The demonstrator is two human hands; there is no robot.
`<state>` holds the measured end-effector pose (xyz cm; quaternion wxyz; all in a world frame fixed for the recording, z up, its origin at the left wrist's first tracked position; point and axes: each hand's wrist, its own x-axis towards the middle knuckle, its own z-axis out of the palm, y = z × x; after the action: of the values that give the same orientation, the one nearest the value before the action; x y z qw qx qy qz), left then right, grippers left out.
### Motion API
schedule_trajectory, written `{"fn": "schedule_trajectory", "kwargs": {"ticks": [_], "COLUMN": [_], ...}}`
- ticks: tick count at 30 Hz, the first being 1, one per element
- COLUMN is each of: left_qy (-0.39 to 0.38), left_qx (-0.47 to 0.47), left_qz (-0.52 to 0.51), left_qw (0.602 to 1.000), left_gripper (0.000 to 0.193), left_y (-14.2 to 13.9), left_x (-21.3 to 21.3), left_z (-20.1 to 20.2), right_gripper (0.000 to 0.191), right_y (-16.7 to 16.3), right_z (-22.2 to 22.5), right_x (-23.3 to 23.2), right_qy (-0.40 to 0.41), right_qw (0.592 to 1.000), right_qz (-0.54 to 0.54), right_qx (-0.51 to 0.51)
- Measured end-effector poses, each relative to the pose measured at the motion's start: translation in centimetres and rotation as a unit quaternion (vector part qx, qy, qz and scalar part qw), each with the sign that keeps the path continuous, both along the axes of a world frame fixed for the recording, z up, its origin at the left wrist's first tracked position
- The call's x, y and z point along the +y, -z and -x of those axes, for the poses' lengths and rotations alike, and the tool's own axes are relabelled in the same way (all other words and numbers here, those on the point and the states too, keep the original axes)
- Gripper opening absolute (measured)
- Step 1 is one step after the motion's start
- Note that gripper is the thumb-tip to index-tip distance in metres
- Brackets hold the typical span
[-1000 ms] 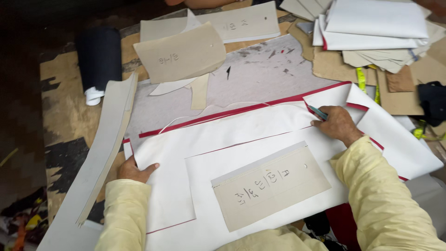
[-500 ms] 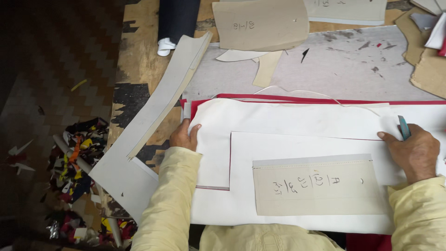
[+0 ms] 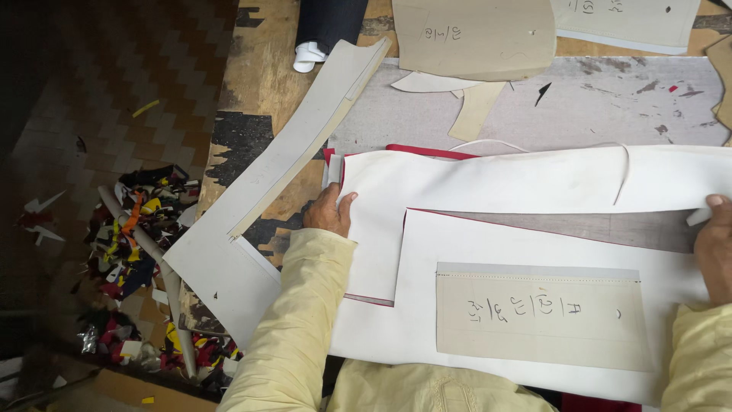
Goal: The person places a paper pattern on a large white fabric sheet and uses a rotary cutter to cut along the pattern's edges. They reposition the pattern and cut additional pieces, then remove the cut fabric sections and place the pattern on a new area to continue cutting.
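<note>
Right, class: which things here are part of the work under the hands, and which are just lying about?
In use:
left hand
right hand
white sheet
red cloth
card pattern

Lying about:
long grey strip
tan patterns
scrap pile

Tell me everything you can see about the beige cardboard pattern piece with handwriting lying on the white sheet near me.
The beige rectangular cardboard pattern piece lies flat on the lower white sheet, long side running left to right. It looks like stiff, matte card with a paler grey band along its top edge and a faint dotted line beneath that. Dark handwritten marks cross its middle, and a small mark sits near its right end. Its edges look cleanly cut. Neither hand touches it; the right hand is nearest, just above its right end.
</note>
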<state>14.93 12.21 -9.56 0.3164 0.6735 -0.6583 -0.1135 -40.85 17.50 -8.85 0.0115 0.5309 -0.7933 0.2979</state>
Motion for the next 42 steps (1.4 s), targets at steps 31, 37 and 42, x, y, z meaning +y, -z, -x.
{"fn": "schedule_trajectory", "kwargs": {"ticks": [31,37,42], "left_qy": [0.542,0.524,0.528], "left_qx": [-0.111,-0.134,-0.088], "left_qz": [-0.081,0.127,0.146], "left_qw": [0.829,0.832,0.832], "left_gripper": [0.061,0.028,0.016], "left_y": [-6.6,-2.8,-1.7], "left_x": [2.1,0.6,0.5], "left_z": [49.5,53.2,52.2], "right_gripper": [0.050,0.034,0.031], "right_y": [-6.7,-5.3,-4.4], "right_z": [10.4,12.2,13.5], "right_x": [3.4,2.0,1.2], "right_qy": [-0.027,0.014,-0.016], "right_qw": [0.878,0.895,0.913], "right_qz": [-0.134,-0.084,-0.027], "right_qx": [-0.459,-0.437,-0.406]}}
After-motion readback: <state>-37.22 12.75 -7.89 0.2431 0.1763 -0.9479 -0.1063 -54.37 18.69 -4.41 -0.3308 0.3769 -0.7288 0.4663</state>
